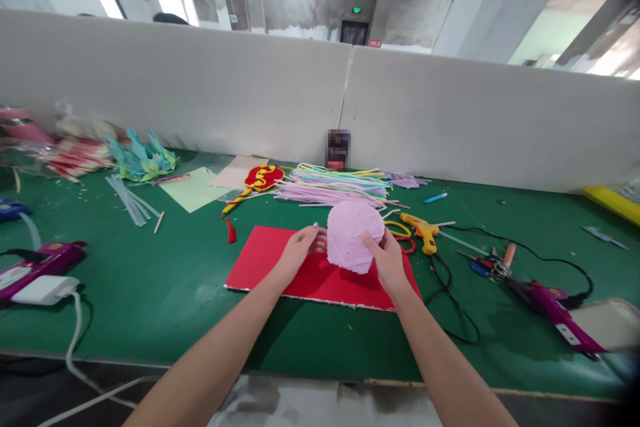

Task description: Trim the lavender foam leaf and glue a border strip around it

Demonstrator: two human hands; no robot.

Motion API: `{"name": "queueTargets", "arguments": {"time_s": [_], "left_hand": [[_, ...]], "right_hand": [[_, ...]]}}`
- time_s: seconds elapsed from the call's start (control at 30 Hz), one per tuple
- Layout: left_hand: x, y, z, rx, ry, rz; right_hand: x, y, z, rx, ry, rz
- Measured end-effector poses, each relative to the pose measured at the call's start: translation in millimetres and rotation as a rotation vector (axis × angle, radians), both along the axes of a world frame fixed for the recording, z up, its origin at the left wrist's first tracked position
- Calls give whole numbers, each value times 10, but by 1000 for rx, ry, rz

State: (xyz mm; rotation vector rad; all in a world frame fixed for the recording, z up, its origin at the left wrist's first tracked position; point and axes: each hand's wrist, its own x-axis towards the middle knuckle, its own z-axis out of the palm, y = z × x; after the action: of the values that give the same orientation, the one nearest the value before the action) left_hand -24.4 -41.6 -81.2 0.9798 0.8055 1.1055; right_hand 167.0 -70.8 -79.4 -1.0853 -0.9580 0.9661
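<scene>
A rounded lilac piece (pixel 350 237), ridged like rows of pipe cleaners laid side by side, is raised over a red board (pixel 280 273). My right hand (pixel 390 257) grips its right edge, thumb across the front and fingers behind. Beside its left edge, my left hand (pixel 303 247) has its fingers stretched toward the piece; whether they touch it I cannot tell. Just beyond lies a bundle of lilac, blue and yellow pipe cleaners (pixel 335 187). Scissors with red and yellow handles (pixel 407 245) lie partly hidden behind my right hand.
A yellow glue gun (pixel 423 230) and its black cord lie to the right, near pliers or cutters (pixel 493 263). A red and yellow fan-shaped ornament (pixel 264 178) lies at the back. Purple power strips (pixel 560 320) flank the green table (pixel 165 307). A white partition (pixel 225 93) stands behind.
</scene>
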Motion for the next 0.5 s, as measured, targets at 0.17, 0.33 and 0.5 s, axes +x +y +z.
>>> {"name": "queueTargets", "arguments": {"time_s": [0.17, 0.33, 0.5], "left_hand": [[25, -38, 11, 133, 144, 98], [49, -73, 43, 214, 202, 142], [35, -126, 131, 299, 273, 126]], "right_hand": [[-31, -35, 11, 1, -117, 2], [-37, -39, -9, 6, -160, 31], [-31, -22, -26, 8, -148, 38]]}}
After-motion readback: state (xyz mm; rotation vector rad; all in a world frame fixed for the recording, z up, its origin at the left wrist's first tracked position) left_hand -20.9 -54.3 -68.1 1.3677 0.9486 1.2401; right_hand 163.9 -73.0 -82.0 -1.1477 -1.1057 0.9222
